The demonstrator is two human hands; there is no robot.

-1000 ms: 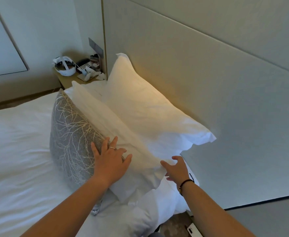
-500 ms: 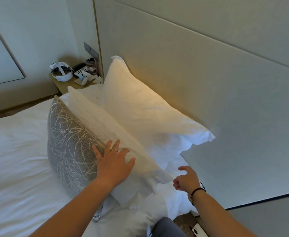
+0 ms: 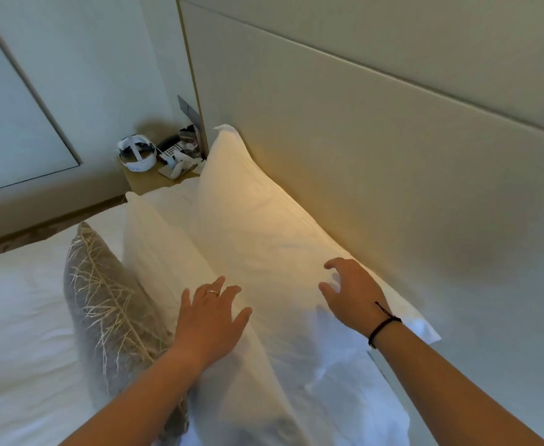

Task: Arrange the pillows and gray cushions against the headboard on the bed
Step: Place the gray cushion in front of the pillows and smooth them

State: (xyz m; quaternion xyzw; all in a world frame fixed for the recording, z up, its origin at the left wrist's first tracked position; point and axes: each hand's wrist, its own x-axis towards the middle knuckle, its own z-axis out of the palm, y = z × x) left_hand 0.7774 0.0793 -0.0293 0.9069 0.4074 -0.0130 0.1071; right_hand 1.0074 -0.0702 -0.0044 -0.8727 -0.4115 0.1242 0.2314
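Nearest the camera, two bare forearms reach in over the white, softly wrinkled sheet of the bed [image 3: 16, 317]. The left hand [image 3: 208, 318], a thin ring on one finger, lies flat with fingers spread on the front white cotton pillow [image 3: 161, 252]; its grip is apart, clasping nothing. The right hand [image 3: 352, 294], a dark cord bracelet at the wrist, has its fingers loosely bent and spread over the rear white pillow [image 3: 257, 220], its grip likewise apart; whether the fingertips touch the cloth cannot be told.

Left of the front pillow a gray woven cushion with a pale branching embroidered pattern [image 3: 103, 304] stands on edge, leaning against it. The plump, creased rear pillow leans against the smooth beige padded headboard [image 3: 377, 156], its far corner pointing up.

Beyond, a light wooden bedside counter [image 3: 145, 181] carries a white rounded headset with a strap [image 3: 137, 154], a dark telephone keypad [image 3: 171, 149] and small crumpled white papers.
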